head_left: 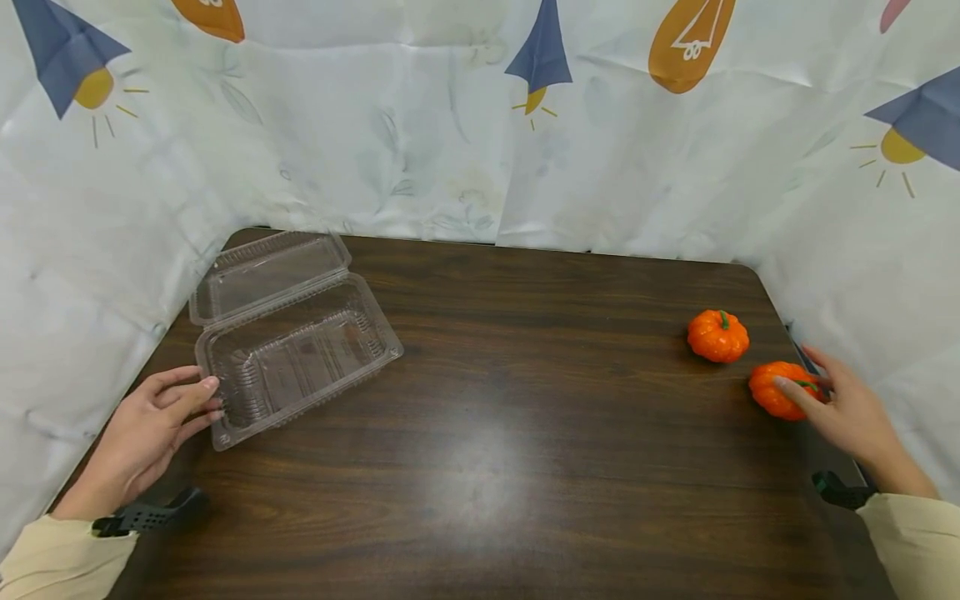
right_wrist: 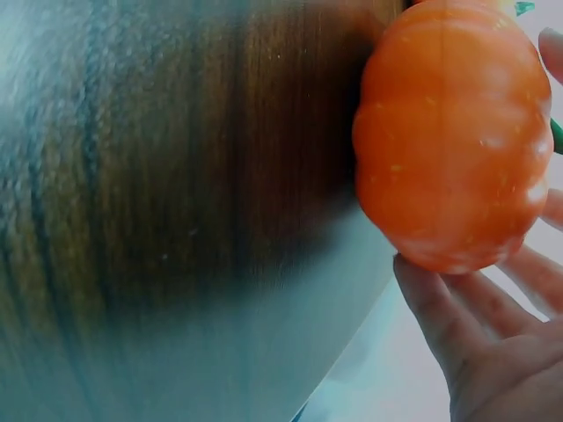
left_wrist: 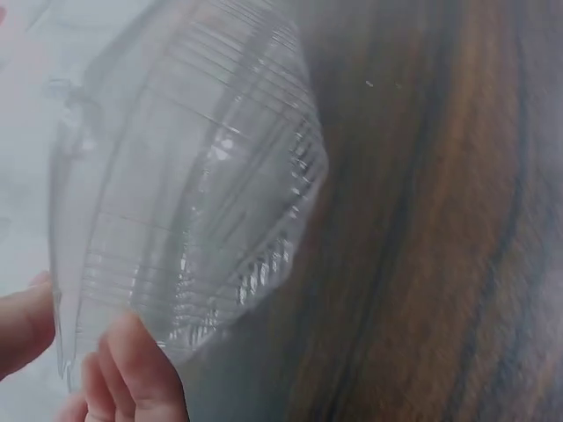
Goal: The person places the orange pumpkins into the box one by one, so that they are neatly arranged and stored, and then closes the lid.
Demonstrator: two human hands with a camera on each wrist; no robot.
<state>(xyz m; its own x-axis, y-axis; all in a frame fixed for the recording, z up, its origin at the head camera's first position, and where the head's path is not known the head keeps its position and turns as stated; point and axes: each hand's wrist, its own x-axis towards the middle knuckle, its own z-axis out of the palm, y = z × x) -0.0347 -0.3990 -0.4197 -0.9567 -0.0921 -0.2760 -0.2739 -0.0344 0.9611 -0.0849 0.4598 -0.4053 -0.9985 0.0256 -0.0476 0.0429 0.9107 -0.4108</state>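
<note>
A clear plastic clamshell container (head_left: 300,367) stands at the table's left with its lid (head_left: 273,275) folded back. At its near left corner, my left hand (head_left: 153,425) pinches the rim between thumb and fingers. The left wrist view has the container's ribbed wall (left_wrist: 202,193) beside the fingertips (left_wrist: 132,343). Toward the right edge, my right hand (head_left: 851,412) holds a small orange pumpkin (head_left: 780,390) with a green stem, thumb on the near side. In the right wrist view this pumpkin (right_wrist: 453,141) fills the space between the fingers (right_wrist: 440,308). Part of the thumb is cut off there.
A second small orange pumpkin (head_left: 717,337) sits just behind and left of the held one. The dark wood-grain table (head_left: 525,400) spans between the hands. A white patterned curtain (head_left: 450,125) closes off the back and both sides.
</note>
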